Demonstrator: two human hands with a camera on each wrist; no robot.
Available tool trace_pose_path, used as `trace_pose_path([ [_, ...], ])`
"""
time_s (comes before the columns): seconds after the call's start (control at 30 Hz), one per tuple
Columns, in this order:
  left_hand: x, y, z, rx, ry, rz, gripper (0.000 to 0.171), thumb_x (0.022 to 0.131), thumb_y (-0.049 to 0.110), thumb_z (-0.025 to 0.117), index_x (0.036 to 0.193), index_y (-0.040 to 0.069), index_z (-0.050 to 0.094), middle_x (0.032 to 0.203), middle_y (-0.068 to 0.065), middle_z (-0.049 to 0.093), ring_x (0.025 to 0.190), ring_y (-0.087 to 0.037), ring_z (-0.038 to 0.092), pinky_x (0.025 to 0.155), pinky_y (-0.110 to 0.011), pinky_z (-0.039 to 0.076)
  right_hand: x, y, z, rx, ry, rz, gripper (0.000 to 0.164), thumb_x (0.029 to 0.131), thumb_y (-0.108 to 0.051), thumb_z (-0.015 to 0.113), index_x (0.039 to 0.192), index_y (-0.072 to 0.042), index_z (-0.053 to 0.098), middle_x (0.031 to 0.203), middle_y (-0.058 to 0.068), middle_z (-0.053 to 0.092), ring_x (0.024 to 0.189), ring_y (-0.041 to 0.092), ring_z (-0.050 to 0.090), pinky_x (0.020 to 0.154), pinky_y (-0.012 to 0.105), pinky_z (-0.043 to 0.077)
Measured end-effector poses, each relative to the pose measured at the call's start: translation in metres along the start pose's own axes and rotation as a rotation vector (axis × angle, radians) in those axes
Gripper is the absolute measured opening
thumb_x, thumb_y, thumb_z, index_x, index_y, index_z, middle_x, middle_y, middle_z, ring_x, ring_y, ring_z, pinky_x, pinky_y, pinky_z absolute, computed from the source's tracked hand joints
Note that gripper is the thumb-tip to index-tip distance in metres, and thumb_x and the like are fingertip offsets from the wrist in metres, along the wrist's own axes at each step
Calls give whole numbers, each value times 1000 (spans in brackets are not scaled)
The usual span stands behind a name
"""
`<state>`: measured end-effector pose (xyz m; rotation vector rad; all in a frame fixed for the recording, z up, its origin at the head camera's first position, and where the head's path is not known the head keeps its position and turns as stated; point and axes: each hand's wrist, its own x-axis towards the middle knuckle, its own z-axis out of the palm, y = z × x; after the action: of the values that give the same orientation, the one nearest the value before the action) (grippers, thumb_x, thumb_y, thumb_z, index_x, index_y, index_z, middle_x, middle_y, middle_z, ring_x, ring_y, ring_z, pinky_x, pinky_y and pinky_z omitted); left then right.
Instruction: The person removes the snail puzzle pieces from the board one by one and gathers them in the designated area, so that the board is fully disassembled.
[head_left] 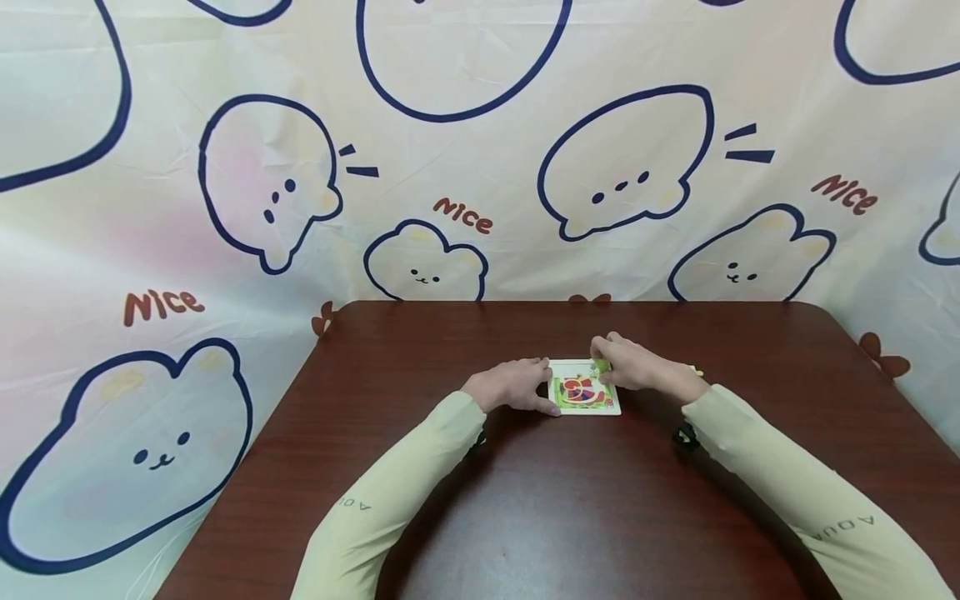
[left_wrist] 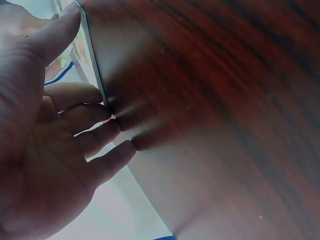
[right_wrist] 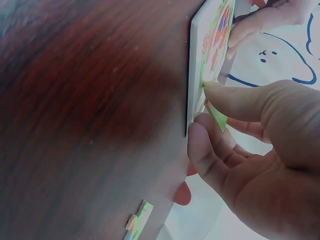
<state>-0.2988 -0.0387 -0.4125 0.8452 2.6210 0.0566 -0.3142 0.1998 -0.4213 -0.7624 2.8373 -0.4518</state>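
Observation:
A flat jigsaw puzzle board [head_left: 619,409] with a white border and a colourful red and green picture lies on the table. My right hand [head_left: 633,365] is over its far right part and pinches a green puzzle piece [right_wrist: 218,118] between thumb and fingers. In the right wrist view the piece is tilted against the board's surface. My left hand [head_left: 513,385] rests at the board's left side, fingers extended, with the thumb by the near left corner. The left wrist view shows its fingertips [left_wrist: 129,146] on the tabletop beside the board's edge.
Another loose puzzle piece [right_wrist: 140,220] lies on the dark wooden table [head_left: 510,500], right of the board. In the head view my right wrist partly hides it. A cloth [head_left: 517,167] printed with cartoon bears hangs behind and beside the table.

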Motion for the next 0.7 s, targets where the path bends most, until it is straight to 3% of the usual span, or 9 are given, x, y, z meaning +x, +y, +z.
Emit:
trace_pose_path([
  [0.37,-2,0,-2,11,9,11,76,87,64,61,145,17,48,162,-10,28,148,-25,30,117,-42,32,3,0,-4,-2,79,-82,13,90,-6,66,101,-9,58,91,7,56,77,19,50,68,31,44],
  [0.47,-2,0,-1,14,11,9,76,87,63,61,145,17,47,162,-10,28,148,-25,31,117,-42,33,0,0,-9,46,81,-97,9,91,-5,65,98,-10,60,84,4,57,73,17,51,65,30,45],
  [0.7,-2,0,1,24,16,4,76,86,64,61,144,17,49,161,-8,30,147,-24,33,117,-42,33,-13,5,-21,197,45,-36,7,93,-12,66,95,-13,60,78,4,60,61,15,56,53,29,49],
])
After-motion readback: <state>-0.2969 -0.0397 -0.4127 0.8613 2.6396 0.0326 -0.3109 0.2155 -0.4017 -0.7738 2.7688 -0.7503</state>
